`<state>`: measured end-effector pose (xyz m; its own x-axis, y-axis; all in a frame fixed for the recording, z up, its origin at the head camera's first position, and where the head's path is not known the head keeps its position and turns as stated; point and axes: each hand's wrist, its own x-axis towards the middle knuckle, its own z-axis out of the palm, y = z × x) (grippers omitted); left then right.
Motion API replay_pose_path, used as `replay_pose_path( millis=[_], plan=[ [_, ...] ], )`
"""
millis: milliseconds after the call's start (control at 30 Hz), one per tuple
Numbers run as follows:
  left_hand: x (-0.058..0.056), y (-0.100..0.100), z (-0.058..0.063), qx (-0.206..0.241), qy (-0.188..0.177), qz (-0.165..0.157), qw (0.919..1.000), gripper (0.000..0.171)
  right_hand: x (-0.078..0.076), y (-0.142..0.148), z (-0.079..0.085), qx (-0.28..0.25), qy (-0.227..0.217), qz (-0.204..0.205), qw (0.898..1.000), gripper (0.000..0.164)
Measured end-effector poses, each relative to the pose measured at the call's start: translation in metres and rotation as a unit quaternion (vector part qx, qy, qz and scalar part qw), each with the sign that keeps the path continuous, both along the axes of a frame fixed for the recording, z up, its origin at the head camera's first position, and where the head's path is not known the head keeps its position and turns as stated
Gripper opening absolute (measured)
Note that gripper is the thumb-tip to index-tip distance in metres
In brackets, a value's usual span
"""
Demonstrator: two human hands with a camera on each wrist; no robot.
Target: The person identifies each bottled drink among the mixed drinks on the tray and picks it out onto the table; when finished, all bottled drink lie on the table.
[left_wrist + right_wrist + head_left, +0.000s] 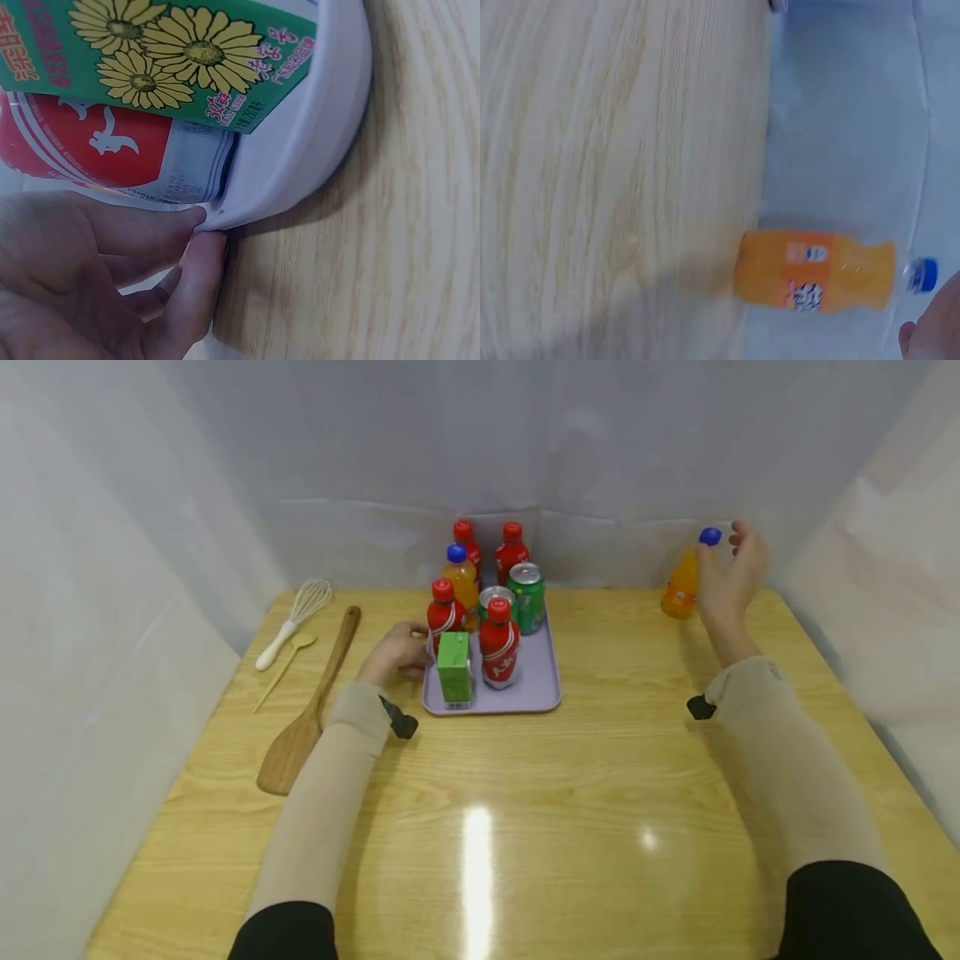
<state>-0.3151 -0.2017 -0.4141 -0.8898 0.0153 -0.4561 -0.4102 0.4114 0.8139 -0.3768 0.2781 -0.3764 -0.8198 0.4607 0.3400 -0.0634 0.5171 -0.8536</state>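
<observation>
My left hand point(397, 652) pinches the left rim of a lilac tray point(536, 693) between thumb and finger; the left wrist view shows the grip point(150, 262) up close. On the tray stand several red-capped bottles point(500, 647), an orange soda bottle with a blue cap point(459, 578), two green cans point(528, 602) and a green drink carton point(454, 668). At the table's far right, another orange soda bottle point(680, 587) stands upright. Beside its cap is my right hand point(729, 581), fingers loosely bent; in the right wrist view the bottle point(817, 271) appears apart from the fingertips.
Left of the tray lie a wooden spatula point(300, 739), a small yellow spoon point(288, 664) and a white-handled whisk point(296, 618). White sheeting point(600, 468) hangs behind the table's far edge and along both sides. The wooden table point(585, 827) extends in front of the tray.
</observation>
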Motion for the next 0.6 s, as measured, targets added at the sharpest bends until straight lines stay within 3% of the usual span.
replay_pose_path(
  millis=[267,433,600],
  plan=[
    [0.002,0.0,0.0,0.0,0.008,-0.005,1.0,0.07,0.018,-0.047,0.009,0.033,0.078,0.103,0.991,0.052],
    [0.002,0.0,0.0,0.0,0.009,-0.003,1.0,0.07,0.03,-0.076,0.014,0.044,0.055,0.191,0.979,0.057],
    [0.004,-0.001,-0.002,0.005,0.013,-0.005,0.9999,0.069,0.041,-0.101,0.015,0.042,0.041,0.273,0.96,0.065]
  ],
)
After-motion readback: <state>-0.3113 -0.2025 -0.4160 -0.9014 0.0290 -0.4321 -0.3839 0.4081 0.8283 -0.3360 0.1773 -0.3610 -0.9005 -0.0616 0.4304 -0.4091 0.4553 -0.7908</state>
